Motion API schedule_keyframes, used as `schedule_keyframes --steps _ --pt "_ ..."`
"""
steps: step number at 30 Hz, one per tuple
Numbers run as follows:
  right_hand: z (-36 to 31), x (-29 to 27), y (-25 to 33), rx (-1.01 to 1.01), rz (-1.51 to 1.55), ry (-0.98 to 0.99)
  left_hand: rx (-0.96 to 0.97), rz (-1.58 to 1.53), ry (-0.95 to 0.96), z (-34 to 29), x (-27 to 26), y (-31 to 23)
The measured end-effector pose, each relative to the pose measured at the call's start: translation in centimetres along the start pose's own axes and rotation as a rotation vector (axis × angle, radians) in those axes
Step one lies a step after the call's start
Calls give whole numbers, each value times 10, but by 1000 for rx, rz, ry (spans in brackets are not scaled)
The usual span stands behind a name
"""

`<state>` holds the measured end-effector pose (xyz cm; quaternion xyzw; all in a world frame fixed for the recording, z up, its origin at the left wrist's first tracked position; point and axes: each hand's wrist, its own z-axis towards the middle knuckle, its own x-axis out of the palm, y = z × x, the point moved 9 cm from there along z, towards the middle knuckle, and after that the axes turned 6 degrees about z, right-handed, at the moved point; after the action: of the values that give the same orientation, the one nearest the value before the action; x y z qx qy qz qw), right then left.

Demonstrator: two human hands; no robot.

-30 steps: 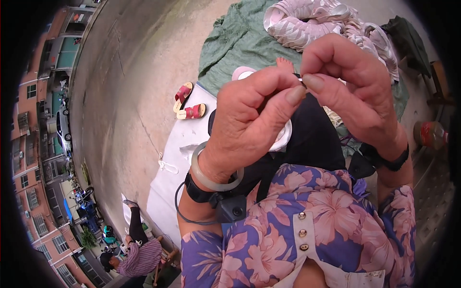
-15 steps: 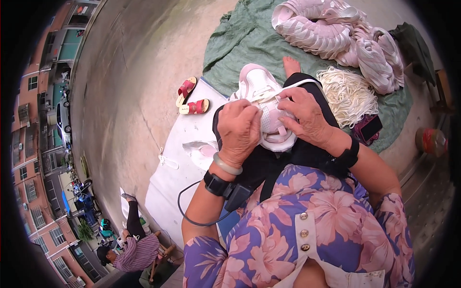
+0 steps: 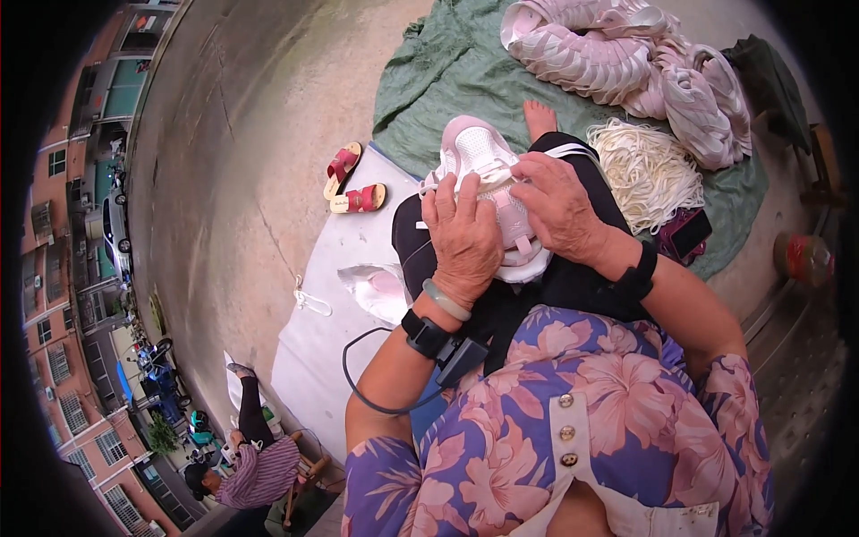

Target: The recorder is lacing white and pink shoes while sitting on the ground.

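Note:
A pink and white sneaker (image 3: pixel 514 224) rests in my lap, toe pointing away from me, with white lace across its front opening. My left hand (image 3: pixel 463 228) lies over its left side, fingers stretched out and slightly spread toward the lacing. On the opposite side my right hand (image 3: pixel 565 210) has its fingers bent and their tips at the lace area, gripping the shoe's edge. A loose white shoelace (image 3: pixel 568 150) trails over my dark trouser leg beyond the right hand. Whether lace is pinched under the right fingertips is hidden.
On the green cloth (image 3: pixel 443 94) lie a heap of white laces (image 3: pixel 644 174), strung pink-white shoe uppers (image 3: pixel 586 67) and a phone (image 3: pixel 691 234). Red sandals (image 3: pixel 360 199) and a pale sheet (image 3: pixel 313 349) are at left. Another person (image 3: pixel 259 474) sits at lower left.
My left hand has gone from a closed grip near the shoe opening to stretched fingers over its side. My right hand has shifted slightly left and up along the lacing.

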<state>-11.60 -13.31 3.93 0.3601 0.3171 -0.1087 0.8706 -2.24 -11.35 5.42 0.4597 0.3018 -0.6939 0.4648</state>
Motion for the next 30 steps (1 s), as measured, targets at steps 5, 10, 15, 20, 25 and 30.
schedule_keyframes --steps 5,10,15,20,25,30 --pt "2 -2 2 14 8 -24 -46 -26 9 1 5 1" --pt "2 -1 2 6 -38 -15 -52 -31 23 3 6 0" --pt "3 -1 4 -4 -72 -26 -112 -339 61 -1 19 12" --pt "3 2 5 -23 -120 9 -141 -477 145 1 24 15" --pt "3 6 4 -10 -146 38 -117 -463 141 5 23 15" --pt "1 3 4 -10 -165 -9 -95 -466 192 10 19 13"
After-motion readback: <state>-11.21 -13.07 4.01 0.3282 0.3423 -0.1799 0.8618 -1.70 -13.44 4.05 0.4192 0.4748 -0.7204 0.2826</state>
